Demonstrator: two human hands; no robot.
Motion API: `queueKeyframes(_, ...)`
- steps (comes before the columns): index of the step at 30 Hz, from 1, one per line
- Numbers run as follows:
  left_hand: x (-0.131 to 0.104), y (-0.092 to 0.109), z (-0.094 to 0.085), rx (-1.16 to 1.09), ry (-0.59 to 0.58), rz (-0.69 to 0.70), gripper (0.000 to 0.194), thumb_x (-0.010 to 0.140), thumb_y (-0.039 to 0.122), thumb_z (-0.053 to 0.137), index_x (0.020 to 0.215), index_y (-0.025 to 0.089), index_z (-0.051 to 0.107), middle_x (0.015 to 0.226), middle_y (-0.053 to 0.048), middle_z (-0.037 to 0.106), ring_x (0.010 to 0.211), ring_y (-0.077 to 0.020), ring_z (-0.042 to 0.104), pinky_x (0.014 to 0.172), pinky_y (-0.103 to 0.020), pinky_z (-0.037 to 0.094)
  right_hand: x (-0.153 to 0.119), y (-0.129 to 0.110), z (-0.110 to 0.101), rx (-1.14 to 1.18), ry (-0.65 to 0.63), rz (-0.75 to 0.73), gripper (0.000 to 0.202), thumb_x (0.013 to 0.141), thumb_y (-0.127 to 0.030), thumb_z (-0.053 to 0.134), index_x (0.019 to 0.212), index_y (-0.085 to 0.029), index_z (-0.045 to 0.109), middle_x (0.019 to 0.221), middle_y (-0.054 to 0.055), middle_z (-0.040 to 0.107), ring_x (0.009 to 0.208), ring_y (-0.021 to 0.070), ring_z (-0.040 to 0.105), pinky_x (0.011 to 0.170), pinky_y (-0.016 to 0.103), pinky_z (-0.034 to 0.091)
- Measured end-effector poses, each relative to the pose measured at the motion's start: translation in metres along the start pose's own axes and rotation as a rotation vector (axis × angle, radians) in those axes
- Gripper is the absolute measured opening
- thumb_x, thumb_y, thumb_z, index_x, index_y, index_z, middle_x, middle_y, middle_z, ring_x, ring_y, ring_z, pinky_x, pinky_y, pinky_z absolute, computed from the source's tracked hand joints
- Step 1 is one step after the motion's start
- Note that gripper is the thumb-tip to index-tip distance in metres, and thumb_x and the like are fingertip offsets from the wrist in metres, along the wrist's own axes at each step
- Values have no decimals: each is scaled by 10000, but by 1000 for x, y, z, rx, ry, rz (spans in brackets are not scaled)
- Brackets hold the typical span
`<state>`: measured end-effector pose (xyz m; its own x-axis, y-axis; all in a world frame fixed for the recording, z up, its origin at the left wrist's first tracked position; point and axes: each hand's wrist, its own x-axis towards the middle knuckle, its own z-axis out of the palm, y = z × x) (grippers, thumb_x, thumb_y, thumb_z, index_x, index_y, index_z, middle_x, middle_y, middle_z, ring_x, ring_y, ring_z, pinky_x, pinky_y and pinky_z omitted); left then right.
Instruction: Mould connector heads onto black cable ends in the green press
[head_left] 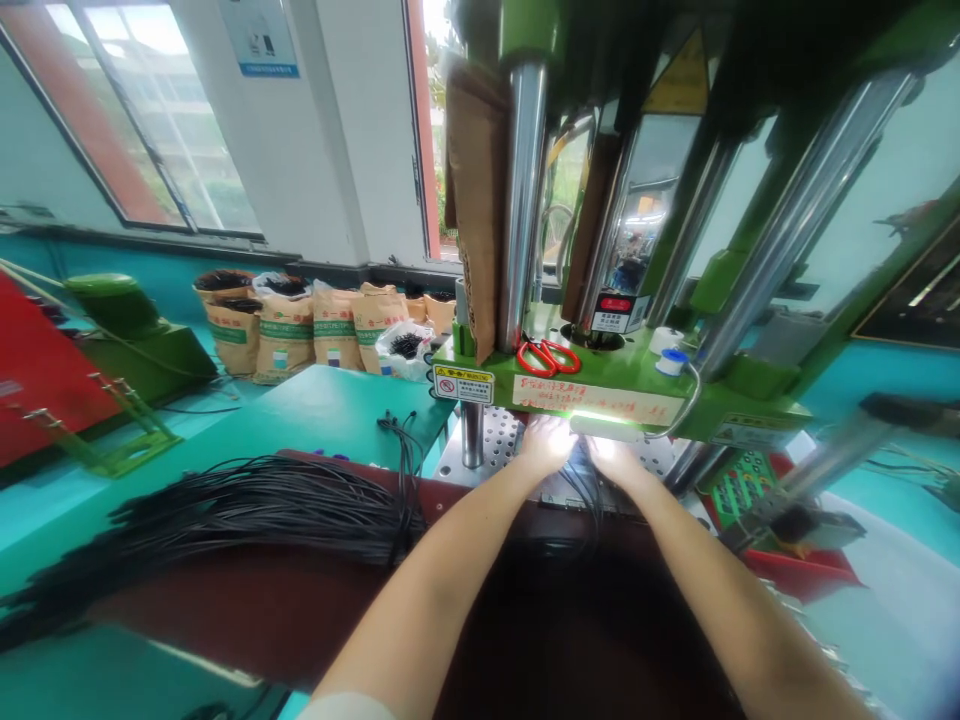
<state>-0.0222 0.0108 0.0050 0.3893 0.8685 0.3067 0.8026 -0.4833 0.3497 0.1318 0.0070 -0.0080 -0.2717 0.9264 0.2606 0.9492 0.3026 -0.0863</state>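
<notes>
My left hand (pixel 550 445) and my right hand (pixel 611 458) reach side by side under the green press plate (pixel 480 350). A bright lamp bar (pixel 606 428) shines just above them, and its glare washes out their fingers. Between the two hands, thin black cables (pixel 589 492) run out over the front edge of the metal mould (pixel 562 497). Whether either hand grips the cables cannot be made out. Left of my left forearm lies a large bundle of black cables (pixel 255 510), with several cable ends (pixel 401 425) sticking up toward the press.
Red-handled scissors (pixel 549 358) and a blue-and-white spool (pixel 673 361) rest on the press plate between steel columns (pixel 525 200). A teal table (pixel 330 400) stands left, with paper sacks (pixel 285 330) behind. At right are a metal arm (pixel 832 465) and a red tray (pixel 814 570).
</notes>
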Motion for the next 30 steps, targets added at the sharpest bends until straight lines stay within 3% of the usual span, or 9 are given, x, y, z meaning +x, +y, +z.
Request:
queueKeyframes(6, -2, -22, 8, 10, -89, 210, 508, 848, 426, 393, 1301, 199, 394, 1338, -86, 435, 1238, -210, 353, 1038, -382, 243, -5, 17, 5, 31, -94, -101, 371, 912, -361, 331, 1120, -177, 577, 1128, 96, 607, 1044, 229, 529, 908, 366, 366)
queueKeyframes(12, 1, -26, 19, -23, -63, 186, 466, 860, 440, 364, 1258, 211, 442, 1304, -77, 475, 1217, -205, 379, 1028, -372, 248, -4, 18, 5, 58, -145, -91, 397, 923, -382, 290, 1116, -206, 588, 1158, 86, 596, 1066, 229, 515, 940, 377, 330)
queueKeyframes(21, 12, -25, 24, -19, -124, 113, 499, 864, 449, 318, 1287, 202, 412, 1319, -75, 461, 1236, -200, 356, 1044, -364, 213, 0, 8, 2, 61, -147, -58, 422, 933, -363, 253, 1136, -194, 582, 1130, 85, 615, 1042, 218, 538, 931, 353, 343)
queueKeyframes(26, 16, -22, 18, -15, -140, 98, 513, 850, 455, 354, 1294, 203, 405, 1336, -87, 442, 1237, -208, 365, 1038, -367, 238, 5, 11, 2, 39, -136, -41, 398, 927, -346, 280, 1150, -195, 573, 1111, 77, 626, 1030, 210, 544, 926, 330, 348)
queueKeyframes(30, 8, -34, 7, -10, -166, 83, 576, 846, 500, 348, 1325, 180, 362, 1349, -110, 422, 1233, -230, 377, 1016, -385, 281, -2, 22, 2, 16, -119, -2, 405, 928, -304, 259, 1074, -170, 613, 1071, 104, 636, 1014, 227, 551, 901, 338, 359)
